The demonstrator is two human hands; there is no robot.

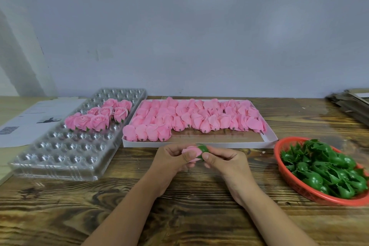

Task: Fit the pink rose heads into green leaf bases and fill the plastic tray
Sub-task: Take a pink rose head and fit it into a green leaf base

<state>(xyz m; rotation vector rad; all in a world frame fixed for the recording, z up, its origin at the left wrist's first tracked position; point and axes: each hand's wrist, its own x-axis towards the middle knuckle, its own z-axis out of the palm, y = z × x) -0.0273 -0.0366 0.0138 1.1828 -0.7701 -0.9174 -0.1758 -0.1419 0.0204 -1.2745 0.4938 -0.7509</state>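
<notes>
- My left hand (173, 158) pinches a pink rose head (191, 152), thumb over the petals, fingers curled behind it.
- My right hand (225, 161) grips a green leaf base (204, 151); thumb and forefinger close round it. Base meets the rose's end between the two hands.
- Both hands sit above the wooden table (179, 215), just in front of the near edge of the white box (199, 143).
- White box: loose rose heads (195, 118) lie in rows filling the far part; a bare strip runs along the near right edge.
- Left: clear plastic tray (65, 152), angled, its near corner close to the table's left edge. Finished roses (99, 117) stand in a cluster in the far half; near cells are vacant.
- Right: red basket (287, 175) holding a heap of leaf bases (323, 166), partly cut off by the picture's edge.
- Printed paper (30, 118) lies beyond the tray, far left.
- Open wood stretches between my forearms and toward the near edge.
</notes>
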